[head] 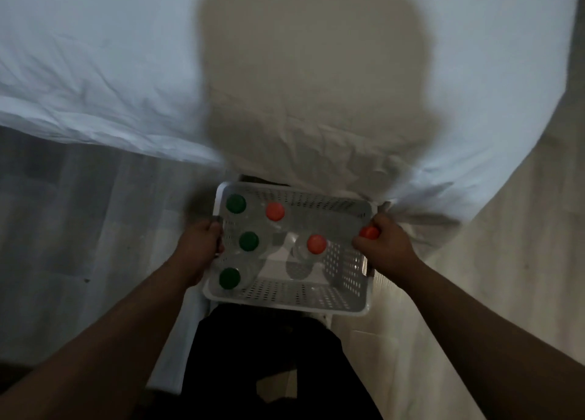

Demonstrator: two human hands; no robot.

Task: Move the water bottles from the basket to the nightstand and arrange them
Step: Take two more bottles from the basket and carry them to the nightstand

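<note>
While you held the white plastic basket (pixel 285 302) by its two short sides, your left hand (pixel 199 245) was curled tight round the left rim. Your right hand (pixel 384 245) was curled round the right rim. One orange cap (pixel 368 232) sat right against your right fingers, and I could not tell if you gripped that bottle too.

Inside the basket stood three green-capped bottles (pixel 248 241) down the left side. Two orange-capped bottles (pixel 316 244) stood nearer the middle. The bottles were clear, so mostly the caps showed.

I think the best way to carry it was to keep the basket flat, with both hands level, so the tall bottles did not tip and bump each other. Most of the bottles sat to the left, so that hand likely needed the firmer hold.

You held the basket in front of your dark trousers (pixel 269 356), close to the corner of a bed (pixel 95 71) with a crumpled white sheet. A big shadow (pixel 316 71) lay on the sheet. Pale floor (pixel 522 229) ran along the right — the room was dim. The nightstand was not in view.
</note>
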